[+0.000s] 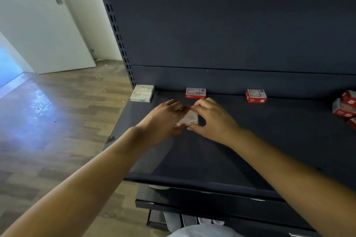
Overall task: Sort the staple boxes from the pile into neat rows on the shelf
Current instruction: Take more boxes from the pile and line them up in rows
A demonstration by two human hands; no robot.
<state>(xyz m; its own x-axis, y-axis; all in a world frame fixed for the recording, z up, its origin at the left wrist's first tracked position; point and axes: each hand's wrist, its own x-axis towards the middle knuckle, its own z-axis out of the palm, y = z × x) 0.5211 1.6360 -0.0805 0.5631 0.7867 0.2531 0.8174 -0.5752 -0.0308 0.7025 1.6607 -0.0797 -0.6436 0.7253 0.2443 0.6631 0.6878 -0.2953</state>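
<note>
Dark blue shelf (250, 140) beside wood-plank floor (57, 111)

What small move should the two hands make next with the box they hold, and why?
Probably carry the held box, gripped by the left hand and right hand, back to the rear wall and set it beside the white boxes, since its visible face looks white too.

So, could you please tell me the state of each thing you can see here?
held staple box: pinched between both hands
left hand: gripping box
right hand: gripping box
white staple boxes: stacked, back-left
red boxes: upright, spaced
pile: jumbled, far right
shelf: mostly bare
</note>
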